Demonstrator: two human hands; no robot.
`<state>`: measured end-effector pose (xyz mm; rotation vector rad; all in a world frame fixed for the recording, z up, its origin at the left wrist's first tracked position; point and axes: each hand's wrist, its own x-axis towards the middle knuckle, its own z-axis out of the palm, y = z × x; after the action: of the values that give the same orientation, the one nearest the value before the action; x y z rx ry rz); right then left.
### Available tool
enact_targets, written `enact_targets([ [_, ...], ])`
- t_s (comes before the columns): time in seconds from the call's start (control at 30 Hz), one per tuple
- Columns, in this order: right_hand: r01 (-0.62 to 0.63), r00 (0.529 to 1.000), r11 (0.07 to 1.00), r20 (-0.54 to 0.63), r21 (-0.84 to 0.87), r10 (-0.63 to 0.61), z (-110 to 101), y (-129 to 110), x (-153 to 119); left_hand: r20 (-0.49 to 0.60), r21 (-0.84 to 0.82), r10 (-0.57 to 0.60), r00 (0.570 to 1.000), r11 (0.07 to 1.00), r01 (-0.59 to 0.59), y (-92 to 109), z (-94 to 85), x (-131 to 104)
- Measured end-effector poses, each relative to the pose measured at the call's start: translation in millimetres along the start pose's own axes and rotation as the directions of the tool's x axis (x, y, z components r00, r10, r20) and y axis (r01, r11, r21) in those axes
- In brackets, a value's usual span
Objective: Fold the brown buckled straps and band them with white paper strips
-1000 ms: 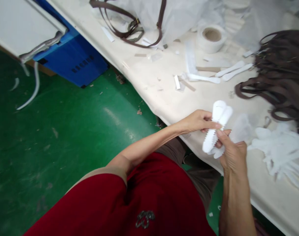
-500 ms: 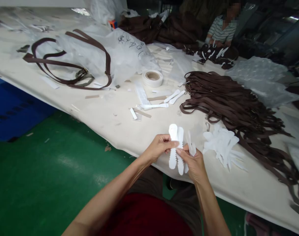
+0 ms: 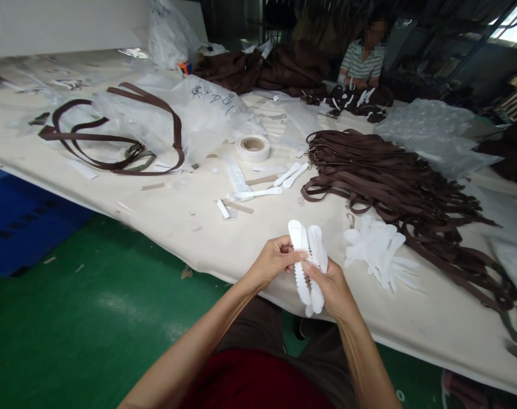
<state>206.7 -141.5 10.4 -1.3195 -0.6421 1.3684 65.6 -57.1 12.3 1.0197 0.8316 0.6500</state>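
Observation:
My left hand [image 3: 275, 260] pinches flat white strips [image 3: 299, 234] with rounded ends and notched edges between thumb and fingers. Close beside it, my right hand [image 3: 330, 283] grips more of these white notched strips [image 3: 317, 296], fanned and overlapping. The two bunches touch at the middle, just over the table's front edge, and the fingers behind them are partly hidden. On the table to the right of my hands lies a loose pile of similar white strips [image 3: 375, 247].
Brown straps [image 3: 377, 170] lie heaped on the table [image 3: 164, 210] at right. A tape roll [image 3: 252, 148], loose white strips [image 3: 258, 193], a coiled brown strap [image 3: 177, 130] and plastic bags [image 3: 215, 113] lie further back. A person in a striped shirt [image 3: 360, 62] sits at the far side.
The strips in my right hand have come together into a tighter, overlapping bunch against those in my left. The view has tilted up slightly and shifted right.

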Motion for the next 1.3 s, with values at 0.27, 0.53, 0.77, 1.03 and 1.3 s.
enact_targets([
  [0.27,0.024,0.984,0.997,-0.179,0.078,-0.009,-6.9,-4.1,-2.0,-0.026,-0.077,-0.015,1.000,0.997,0.013,-9.3,-3.2,-0.4],
  [0.53,0.069,0.953,0.987,-0.303,0.146,-0.022,-10.4,-0.6,1.9,-0.174,-0.089,0.028,0.984,0.995,-0.044,-2.6,-14.2,0.6],
  [0.77,0.073,0.966,0.996,-0.251,0.049,-0.058,-10.5,-7.1,-0.8,-0.091,-0.104,-0.035,0.995,0.994,0.026,-4.0,-6.8,-4.5],
  [1.03,0.118,0.985,0.993,-0.126,0.003,-0.116,0.3,4.8,-3.6,-0.087,-0.071,0.043,0.995,0.996,-0.050,-0.3,12.2,-3.5],
  [1.3,0.114,0.981,0.993,-0.163,0.032,-0.107,2.9,10.9,-6.0,-0.041,-0.007,0.072,0.997,0.997,-0.072,5.6,16.5,-1.0],
])
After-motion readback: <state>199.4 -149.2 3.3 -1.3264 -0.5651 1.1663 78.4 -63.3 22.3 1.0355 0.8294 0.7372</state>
